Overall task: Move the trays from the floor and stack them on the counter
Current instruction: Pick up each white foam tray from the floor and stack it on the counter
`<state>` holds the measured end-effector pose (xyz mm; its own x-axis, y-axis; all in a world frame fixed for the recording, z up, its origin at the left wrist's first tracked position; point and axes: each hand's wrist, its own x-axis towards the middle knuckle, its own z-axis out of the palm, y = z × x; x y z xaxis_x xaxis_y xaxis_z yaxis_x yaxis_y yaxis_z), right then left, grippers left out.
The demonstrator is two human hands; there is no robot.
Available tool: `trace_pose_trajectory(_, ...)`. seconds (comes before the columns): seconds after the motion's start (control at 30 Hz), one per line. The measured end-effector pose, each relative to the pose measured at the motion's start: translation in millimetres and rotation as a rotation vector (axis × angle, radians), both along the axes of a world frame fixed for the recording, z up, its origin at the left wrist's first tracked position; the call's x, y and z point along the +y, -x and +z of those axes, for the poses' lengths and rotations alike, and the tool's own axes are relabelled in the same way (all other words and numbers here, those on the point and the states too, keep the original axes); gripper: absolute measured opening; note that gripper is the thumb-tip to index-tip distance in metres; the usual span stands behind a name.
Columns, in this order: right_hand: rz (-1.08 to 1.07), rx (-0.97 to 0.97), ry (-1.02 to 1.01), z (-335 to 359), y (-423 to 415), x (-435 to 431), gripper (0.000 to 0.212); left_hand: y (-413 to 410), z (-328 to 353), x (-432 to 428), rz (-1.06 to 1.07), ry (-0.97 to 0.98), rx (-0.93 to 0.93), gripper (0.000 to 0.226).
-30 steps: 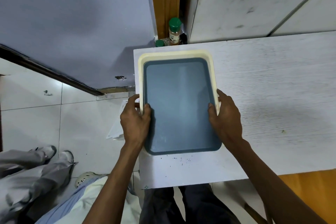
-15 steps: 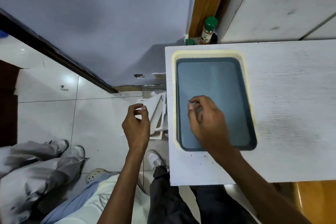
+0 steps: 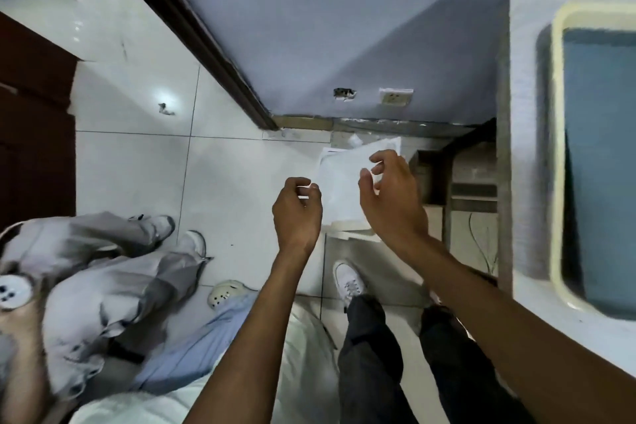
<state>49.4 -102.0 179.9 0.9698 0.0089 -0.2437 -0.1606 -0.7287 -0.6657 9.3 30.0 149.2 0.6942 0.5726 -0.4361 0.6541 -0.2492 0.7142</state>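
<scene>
Trays (image 3: 344, 182), white and loosely piled, are lying on the floor (image 3: 137, 165) at the foot of the wall (image 3: 344, 27), just beside the base of the tabletop (image 3: 523, 113). Both hands are hovering above them and touching none. The left hand (image 3: 296, 213) is hanging over the pile's left edge, its fingers (image 3: 299, 182) loosely curled round nothing. The right hand (image 3: 392, 200) is reaching over the pile's right side with its fingers half spread and bent, also holding nothing. The blur is making the pile hard to count; it seems to be several trays. Up on the tabletop, at the right edge of the view, a blue-grey tray (image 3: 602, 165) is sitting nested inside a cream tray (image 3: 555, 148).

Glossy white tiles are covering the floor, and a dark skirting (image 3: 213, 45) is running along the grey-blue wall, which is carrying a white socket (image 3: 395, 97). Another person's legs in grey trousers (image 3: 103, 251) are standing at the left.

Half a second ago the right hand was hovering over the blue-grey tray on the tabletop — now it is hanging clear of the tabletop, down over the floor pile. The view is swinging left, pushing the stacked pair to the frame's edge.
</scene>
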Motion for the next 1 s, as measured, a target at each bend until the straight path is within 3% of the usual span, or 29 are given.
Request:
trace_pose_trajectory(0.23,-0.149,0.159,0.072,-120,-5,22,0.027,-6,-118,29,-0.036,-0.014,0.073,0.019)
trace_pose_trajectory(0.53,-0.177,0.173,0.281,-253,-26,13,0.046,-7,-277,56,-0.184,-0.072,0.204,0.035)
trace_pose_trajectory(0.67,-0.244,0.256,0.299,-280,-43,6,0.05,-15,-325,57,-0.178,-0.04,0.306,0.043)
trace_pose_trajectory(0.77,-0.289,0.266,0.303,-293,-55,3,0.05,-16,-349,58,-0.239,-0.122,0.347,0.045)
trace_pose_trajectory(1.0,-0.293,0.241,0.259,-289,-58,-2,0.039,-9,-355,70,-0.172,-0.064,0.399,0.035)
